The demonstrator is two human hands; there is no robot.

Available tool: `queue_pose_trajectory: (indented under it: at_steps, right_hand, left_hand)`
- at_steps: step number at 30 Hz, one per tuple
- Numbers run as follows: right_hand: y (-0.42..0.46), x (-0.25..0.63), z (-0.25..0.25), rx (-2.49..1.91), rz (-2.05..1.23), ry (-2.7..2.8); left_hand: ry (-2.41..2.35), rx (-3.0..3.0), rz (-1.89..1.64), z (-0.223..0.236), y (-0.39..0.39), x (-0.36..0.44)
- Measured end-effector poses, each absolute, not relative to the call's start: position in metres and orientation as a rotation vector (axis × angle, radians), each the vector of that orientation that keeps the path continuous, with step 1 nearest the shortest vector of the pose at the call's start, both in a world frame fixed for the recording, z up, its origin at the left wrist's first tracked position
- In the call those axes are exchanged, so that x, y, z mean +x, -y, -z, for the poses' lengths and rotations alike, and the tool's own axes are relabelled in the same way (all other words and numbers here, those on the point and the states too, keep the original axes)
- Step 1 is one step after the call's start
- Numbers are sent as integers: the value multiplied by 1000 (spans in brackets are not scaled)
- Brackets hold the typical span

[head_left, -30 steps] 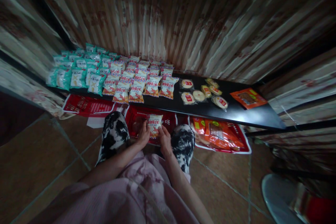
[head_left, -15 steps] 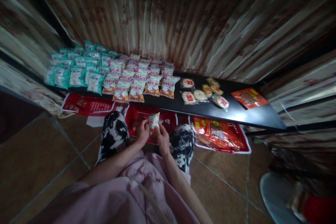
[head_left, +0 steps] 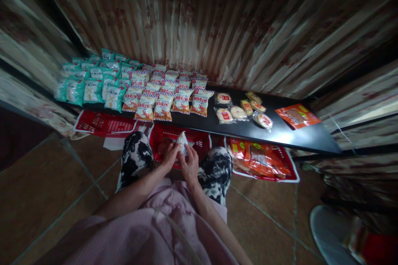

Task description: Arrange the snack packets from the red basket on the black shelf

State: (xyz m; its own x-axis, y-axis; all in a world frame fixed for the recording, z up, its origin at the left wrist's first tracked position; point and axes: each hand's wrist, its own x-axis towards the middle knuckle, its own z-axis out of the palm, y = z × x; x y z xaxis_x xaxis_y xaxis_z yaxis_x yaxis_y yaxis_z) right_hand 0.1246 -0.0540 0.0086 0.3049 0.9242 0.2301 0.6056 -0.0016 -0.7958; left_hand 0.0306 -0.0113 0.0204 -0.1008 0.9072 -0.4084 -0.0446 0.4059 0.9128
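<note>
Between my knees, a small snack bag [head_left: 182, 138] is held upright above a red basket [head_left: 201, 140]. My left hand [head_left: 170, 157] grips its left side with closed fingers. On the other side, my right hand [head_left: 189, 165] has its fingers bent against the bag, which they partly cover. Ahead on the black shelf [head_left: 199, 126] stand rows of white and orange snack bags [head_left: 163, 105] with striped edges. Several teal and white bags [head_left: 92, 90] are packed together to their left.
Round wrapped cakes [head_left: 224, 115] and small yellow packets [head_left: 246, 107] lie on the shelf's right half, beside a flat orange packet [head_left: 297, 116]. A right basket [head_left: 294, 176] holds orange packets; another red basket [head_left: 105, 124] is at left. A grey stool-like object [head_left: 325, 227] stands lower right.
The snack bag has turned in my hands, from its printed front facing me to a narrower, paler side. My right hand has shifted slightly, its fingers now higher over the bag.
</note>
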Motion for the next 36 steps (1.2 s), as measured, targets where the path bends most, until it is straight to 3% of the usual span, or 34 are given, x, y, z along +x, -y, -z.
queue_pose_trajectory:
  at_steps: [17, 36]
  right_hand:
    - [56, 120, -17, -1610, -235, 1627]
    - [50, 134, -29, -1497, -488, 1507]
  left_hand:
    - [-1335, 663, -994, -20, 10, 32]
    - [-1248, 467, -987, -27, 13, 30]
